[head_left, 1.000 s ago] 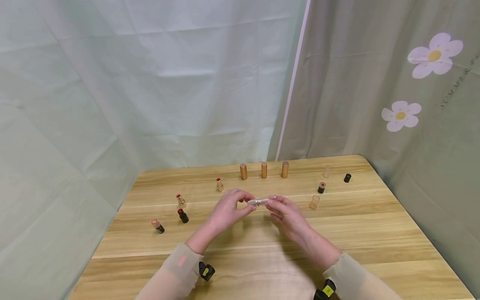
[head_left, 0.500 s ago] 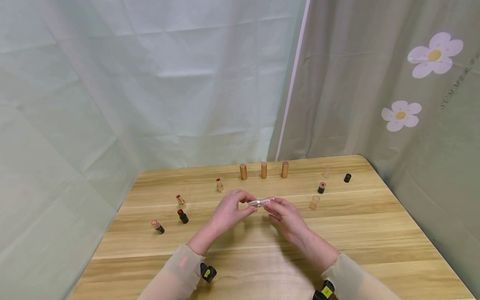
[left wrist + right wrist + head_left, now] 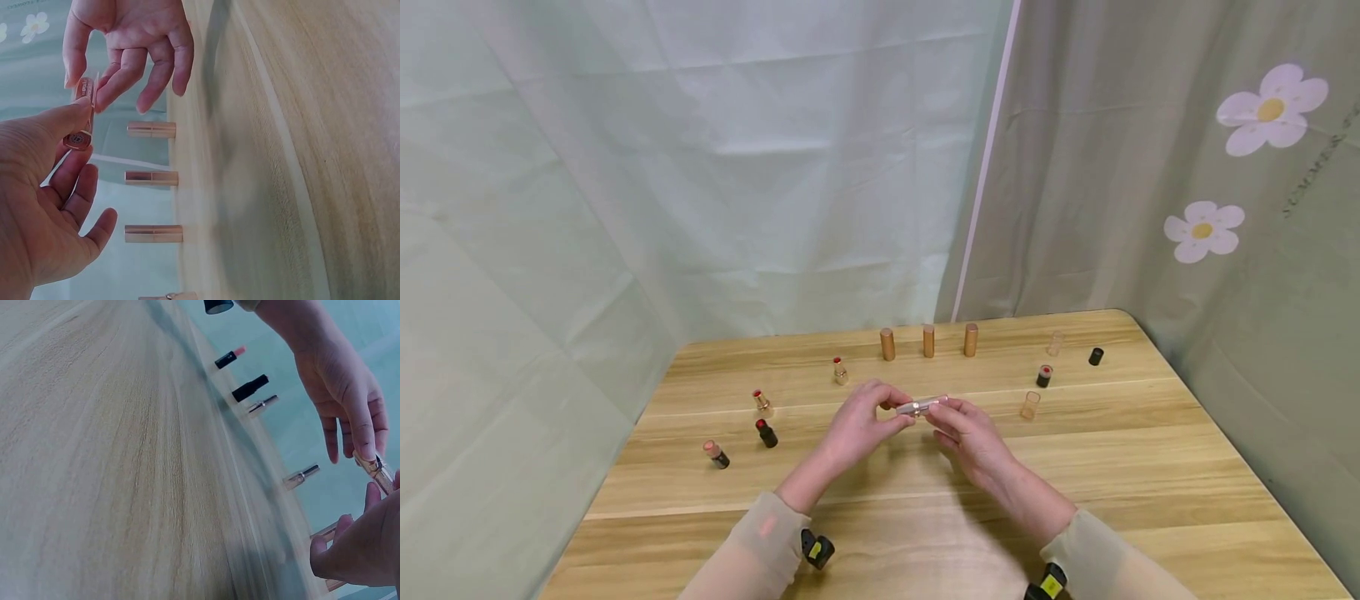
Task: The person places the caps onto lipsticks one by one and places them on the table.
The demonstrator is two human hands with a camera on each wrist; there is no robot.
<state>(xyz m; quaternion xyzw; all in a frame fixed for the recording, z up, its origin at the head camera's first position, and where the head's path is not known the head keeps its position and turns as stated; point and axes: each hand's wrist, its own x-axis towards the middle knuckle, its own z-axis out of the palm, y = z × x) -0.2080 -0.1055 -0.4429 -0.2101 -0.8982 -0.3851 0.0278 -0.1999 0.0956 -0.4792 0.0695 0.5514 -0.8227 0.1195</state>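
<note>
A metallic pinkish lipstick (image 3: 912,409) lies crosswise between my hands, raised over the wooden table (image 3: 880,533). My left hand (image 3: 857,423) pinches one end between thumb and fingers. At the other end, the thumb and fingertips of my right hand (image 3: 979,446) pinch it. From the left wrist, the round base of the lipstick (image 3: 77,140) faces the camera, beneath the left thumb, and the right hand's lower fingers hang loose. Part of the lipstick (image 3: 377,469) shows between both hands in the right wrist view, its far end hidden by the right hand.
To the left stand uncapped lipsticks: two gold ones (image 3: 763,403) (image 3: 840,372), a black one (image 3: 767,433) and a pink-tipped one (image 3: 716,454). Three copper tubes (image 3: 928,342) line the back. At right are clear caps (image 3: 1030,406), a black cap (image 3: 1096,357) and a short red-topped piece (image 3: 1044,376).
My right fingers have shifted slightly left along the lipstick, which looks a little shorter than a second ago. The left hand keeps its grip almost in place. The things on the table have not moved.
</note>
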